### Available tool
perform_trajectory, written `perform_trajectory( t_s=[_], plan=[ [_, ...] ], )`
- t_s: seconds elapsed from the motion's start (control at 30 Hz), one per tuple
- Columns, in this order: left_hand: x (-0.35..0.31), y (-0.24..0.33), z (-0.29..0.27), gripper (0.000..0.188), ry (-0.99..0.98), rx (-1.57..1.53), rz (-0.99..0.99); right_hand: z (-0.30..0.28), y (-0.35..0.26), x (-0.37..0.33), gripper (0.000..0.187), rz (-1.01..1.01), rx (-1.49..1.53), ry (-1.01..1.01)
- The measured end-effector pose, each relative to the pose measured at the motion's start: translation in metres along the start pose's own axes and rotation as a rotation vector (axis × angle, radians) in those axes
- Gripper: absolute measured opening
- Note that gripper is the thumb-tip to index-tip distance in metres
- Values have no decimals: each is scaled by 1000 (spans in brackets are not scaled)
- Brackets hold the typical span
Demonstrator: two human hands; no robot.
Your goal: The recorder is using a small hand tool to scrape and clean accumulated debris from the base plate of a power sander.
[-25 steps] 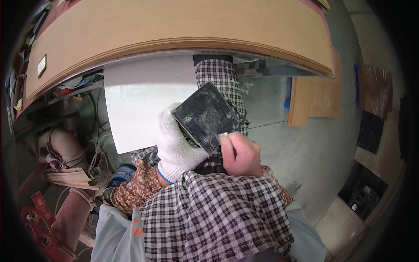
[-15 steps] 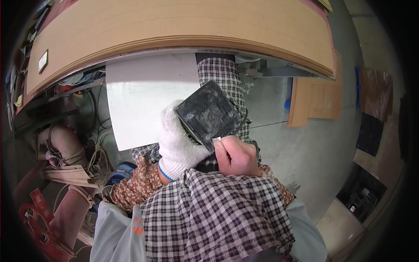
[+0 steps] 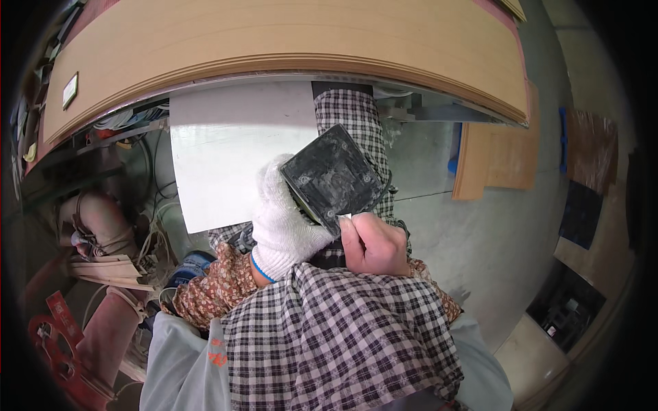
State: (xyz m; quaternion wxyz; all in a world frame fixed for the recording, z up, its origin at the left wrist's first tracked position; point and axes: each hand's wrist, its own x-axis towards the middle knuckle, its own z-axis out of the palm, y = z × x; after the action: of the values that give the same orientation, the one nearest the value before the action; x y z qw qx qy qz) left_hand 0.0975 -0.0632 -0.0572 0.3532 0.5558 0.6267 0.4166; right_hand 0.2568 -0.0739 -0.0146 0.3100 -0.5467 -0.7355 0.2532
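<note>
My left hand [image 3: 279,214], in a white knitted glove with a blue cuff edge, is wrapped round what looks like a palm sander [image 3: 334,172]. Its square black pad faces up, scuffed and dusty, with screws near the corners. The glove hides most of the body beneath. At the pad's near corner my bare right hand [image 3: 375,245] is closed, thumb and forefinger pinching a small white scrap [image 3: 345,216]. Whether that scrap is stuck to the pad, I cannot tell. Both hands are held above my lap, over a checked apron [image 3: 329,329].
A stack of tan boards [image 3: 288,34] spans the bench ahead. Below it a white panel [image 3: 233,151] stands left of my checked leg. Red machinery [image 3: 106,335], wood strips [image 3: 110,269] and cables lie left. More boards [image 3: 493,157] and a black square panel [image 3: 581,214] are right.
The whole view has shifted slightly. Both hands keep nearly the same hold, and the right fingertips stay at the pad's near corner.
</note>
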Motion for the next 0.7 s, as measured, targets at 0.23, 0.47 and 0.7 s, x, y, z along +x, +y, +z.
perform_trajectory(
  t_s=[0.23,0.47,0.7],
  plan=[
    [4,3,-4,95,-29,84,88,-1,0,0,27,-33,-22,-11],
    [2,1,0,97,2,95,75,-2,7,0,24,-52,-55,6],
    [2,2,-3,99,-35,25,12,-2,6,0,26,-60,-26,-30]
  ],
)
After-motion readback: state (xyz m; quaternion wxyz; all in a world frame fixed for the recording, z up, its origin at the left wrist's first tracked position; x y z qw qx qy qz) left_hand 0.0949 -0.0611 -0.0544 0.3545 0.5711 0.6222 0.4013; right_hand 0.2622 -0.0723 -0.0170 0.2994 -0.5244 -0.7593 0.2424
